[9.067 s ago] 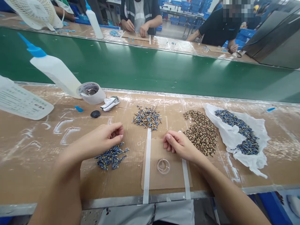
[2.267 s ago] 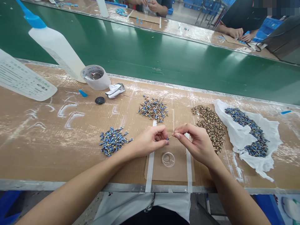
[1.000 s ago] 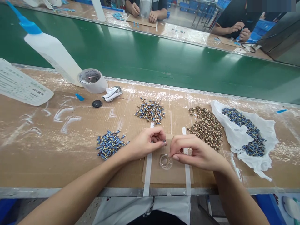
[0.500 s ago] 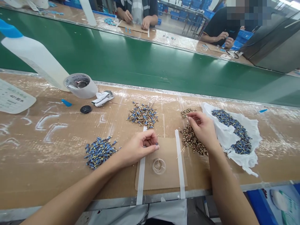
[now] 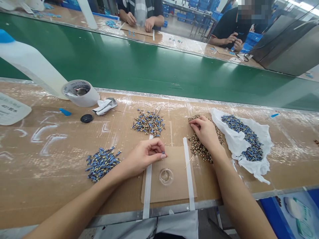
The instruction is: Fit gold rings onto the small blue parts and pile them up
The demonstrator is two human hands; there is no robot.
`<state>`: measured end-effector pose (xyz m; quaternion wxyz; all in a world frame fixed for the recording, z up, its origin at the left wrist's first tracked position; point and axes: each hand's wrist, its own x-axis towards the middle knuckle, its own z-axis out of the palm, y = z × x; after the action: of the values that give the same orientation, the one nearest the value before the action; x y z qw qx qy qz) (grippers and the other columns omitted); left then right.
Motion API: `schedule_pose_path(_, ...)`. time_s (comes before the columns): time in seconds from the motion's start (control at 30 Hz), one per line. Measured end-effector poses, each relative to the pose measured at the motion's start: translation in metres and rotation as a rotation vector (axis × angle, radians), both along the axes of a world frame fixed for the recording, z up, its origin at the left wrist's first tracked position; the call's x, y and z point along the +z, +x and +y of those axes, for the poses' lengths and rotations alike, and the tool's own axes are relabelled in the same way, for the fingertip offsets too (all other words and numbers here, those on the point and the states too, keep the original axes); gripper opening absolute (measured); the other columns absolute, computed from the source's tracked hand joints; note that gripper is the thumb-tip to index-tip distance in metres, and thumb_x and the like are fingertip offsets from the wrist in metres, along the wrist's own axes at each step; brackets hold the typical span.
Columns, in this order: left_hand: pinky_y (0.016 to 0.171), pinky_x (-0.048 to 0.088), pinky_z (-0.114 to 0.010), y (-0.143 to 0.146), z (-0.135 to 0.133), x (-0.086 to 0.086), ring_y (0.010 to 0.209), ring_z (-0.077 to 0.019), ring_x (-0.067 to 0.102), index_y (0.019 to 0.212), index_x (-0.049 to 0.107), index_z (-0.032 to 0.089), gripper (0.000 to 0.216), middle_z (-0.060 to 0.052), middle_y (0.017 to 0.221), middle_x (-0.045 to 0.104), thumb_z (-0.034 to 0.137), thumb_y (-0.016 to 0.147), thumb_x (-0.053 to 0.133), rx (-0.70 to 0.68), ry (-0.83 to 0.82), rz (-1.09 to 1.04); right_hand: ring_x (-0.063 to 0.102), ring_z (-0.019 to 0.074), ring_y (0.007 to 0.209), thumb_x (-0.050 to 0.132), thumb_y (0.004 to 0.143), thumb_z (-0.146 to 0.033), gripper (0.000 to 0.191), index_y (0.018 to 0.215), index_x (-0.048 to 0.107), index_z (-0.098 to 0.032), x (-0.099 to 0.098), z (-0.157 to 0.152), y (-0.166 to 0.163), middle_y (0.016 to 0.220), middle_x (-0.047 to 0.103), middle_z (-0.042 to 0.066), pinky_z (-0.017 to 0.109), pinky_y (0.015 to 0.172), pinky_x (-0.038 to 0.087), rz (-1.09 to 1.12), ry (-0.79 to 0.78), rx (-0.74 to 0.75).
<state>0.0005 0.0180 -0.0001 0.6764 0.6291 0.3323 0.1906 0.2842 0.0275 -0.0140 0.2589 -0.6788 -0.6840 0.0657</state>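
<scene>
My left hand (image 5: 146, 156) hovers above the cardboard pad (image 5: 171, 194), thumb and forefinger pinched on a small blue part (image 5: 163, 153). My right hand (image 5: 205, 132) reaches into a heap of small brass-coloured pieces (image 5: 199, 147). Its thumb and fingertips are pressed together at the heap's far left edge; whatever lies between them is too small to make out. Below my left hand, a small clear dish (image 5: 166, 182) rests on the pad with a thin stick in it. Beyond that hand lies a pile of blue parts with brass-coloured ends (image 5: 147, 123), with thin sticks on top.
Blue-and-yellow parts (image 5: 102, 164) are heaped left of my left forearm. More blue parts (image 5: 244, 136) lie on white crumpled sheeting (image 5: 264, 132) at right. A tape roll (image 5: 91, 96), a black cap (image 5: 86, 118) and plastic bottles (image 5: 32, 59) stand left. Two people work across the green strip (image 5: 149, 69).
My right hand has dipped lower onto the brass-coloured heap, its fingertips closing together at the far edge. My left hand keeps its pinch on the blue part. The whole view has shifted slightly.
</scene>
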Motion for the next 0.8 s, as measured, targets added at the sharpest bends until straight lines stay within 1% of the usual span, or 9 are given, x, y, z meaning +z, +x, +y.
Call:
schedule_pose_path(0.1, 0.082, 0.046, -0.03, -0.001, 0.001, -0.002, 0.09, -0.017, 0.063, 0.094, 0.061, 0.015, 0.016, -0.006, 0.094, 0.069, 0.028, 0.086, 0.064, -0.007, -0.014, 0.002, 0.062, 0.0201, 0.078, 0.057, 0.086, -0.016, 0.015, 0.088, 0.071, -0.019, 0.002, -0.003, 0.0, 0.089, 0.064, 0.006, 0.033, 0.075, 0.047, -0.014, -0.048, -0.011)
schedule_pose_path(0.17, 0.083, 0.046, -0.03, -0.001, 0.001, -0.003, 0.09, -0.0167, 0.064, 0.094, 0.064, 0.014, 0.015, -0.007, 0.095, 0.07, 0.027, 0.086, 0.064, -0.016, -0.013, 0.012, 0.062, 0.0205, 0.078, 0.057, 0.086, -0.017, 0.014, 0.089, 0.071, -0.019, 0.004, -0.005, 0.001, 0.089, 0.065, 0.007, 0.034, 0.075, 0.047, -0.031, -0.072, -0.013)
schedule_pose_path(0.3, 0.077, 0.045, -0.027, -0.001, 0.002, -0.003, 0.084, -0.0151, 0.062, 0.089, 0.067, 0.013, 0.015, -0.006, 0.089, 0.07, 0.027, 0.085, 0.065, -0.006, 0.006, 0.035, 0.061, 0.0203, 0.075, 0.058, 0.085, -0.017, 0.012, 0.083, 0.07, -0.018, 0.009, -0.007, 0.003, 0.084, 0.066, 0.006, 0.033, 0.072, 0.045, -0.037, -0.093, -0.011)
schedule_pose_path(0.4, 0.073, 0.044, -0.026, 0.0, 0.001, -0.002, 0.08, -0.0145, 0.061, 0.087, 0.067, 0.013, 0.015, -0.005, 0.084, 0.069, 0.027, 0.083, 0.066, 0.002, 0.013, 0.048, 0.06, 0.0192, 0.072, 0.058, 0.085, -0.017, 0.011, 0.078, 0.067, -0.018, 0.012, -0.009, 0.003, 0.08, 0.066, 0.005, 0.032, 0.068, 0.044, 0.028, -0.1, -0.012)
schedule_pose_path(0.47, 0.072, 0.044, -0.025, 0.0, 0.001, -0.001, 0.079, -0.0138, 0.06, 0.087, 0.068, 0.012, 0.014, -0.004, 0.083, 0.068, 0.026, 0.083, 0.067, 0.002, 0.015, 0.055, 0.06, 0.0178, 0.07, 0.058, 0.086, -0.019, 0.01, 0.08, 0.066, -0.018, 0.016, -0.011, 0.0, 0.078, 0.068, 0.004, 0.032, 0.067, 0.044, 0.15, -0.104, -0.02)
schedule_pose_path(0.57, 0.071, 0.044, -0.024, 0.001, 0.0, 0.0, 0.077, -0.0129, 0.06, 0.089, 0.068, 0.013, 0.015, -0.004, 0.082, 0.068, 0.025, 0.082, 0.067, 0.009, 0.004, 0.054, 0.06, 0.0159, 0.069, 0.061, 0.086, -0.025, 0.009, 0.085, 0.067, -0.018, 0.023, -0.016, -0.013, 0.079, 0.068, 0.004, 0.031, 0.065, 0.045, 0.427, -0.138, 0.003)
schedule_pose_path(0.63, 0.071, 0.045, -0.024, 0.001, 0.0, 0.0, 0.078, -0.0131, 0.061, 0.092, 0.068, 0.013, 0.016, -0.004, 0.083, 0.069, 0.025, 0.082, 0.067, 0.025, -0.015, 0.048, 0.06, 0.0148, 0.068, 0.064, 0.085, -0.027, 0.01, 0.086, 0.067, -0.018, 0.027, -0.021, -0.026, 0.077, 0.067, 0.003, 0.029, 0.063, 0.047, 0.633, -0.193, 0.061)
schedule_pose_path(0.7, 0.071, 0.046, -0.025, 0.002, 0.0, 0.0, 0.079, -0.014, 0.062, 0.094, 0.067, 0.013, 0.018, -0.005, 0.084, 0.07, 0.026, 0.082, 0.067, 0.039, -0.033, 0.042, 0.062, 0.014, 0.069, 0.066, 0.084, -0.027, 0.01, 0.086, 0.068, -0.018, 0.031, -0.027, -0.041, 0.076, 0.067, 0.003, 0.029, 0.065, 0.049, 0.806, -0.258, 0.137)
schedule_pose_path(0.8, 0.073, 0.049, -0.027, 0.002, -0.001, -0.001, 0.081, -0.016, 0.064, 0.095, 0.067, 0.012, 0.02, -0.007, 0.086, 0.071, 0.028, 0.082, 0.066, 0.053, -0.043, 0.042, 0.064, 0.0132, 0.069, 0.069, 0.082, -0.027, 0.011, 0.089, 0.069, -0.018, 0.033, -0.035, -0.062, 0.075, 0.068, 0.001, 0.029, 0.069, 0.052, 0.953, -0.378, 0.241)
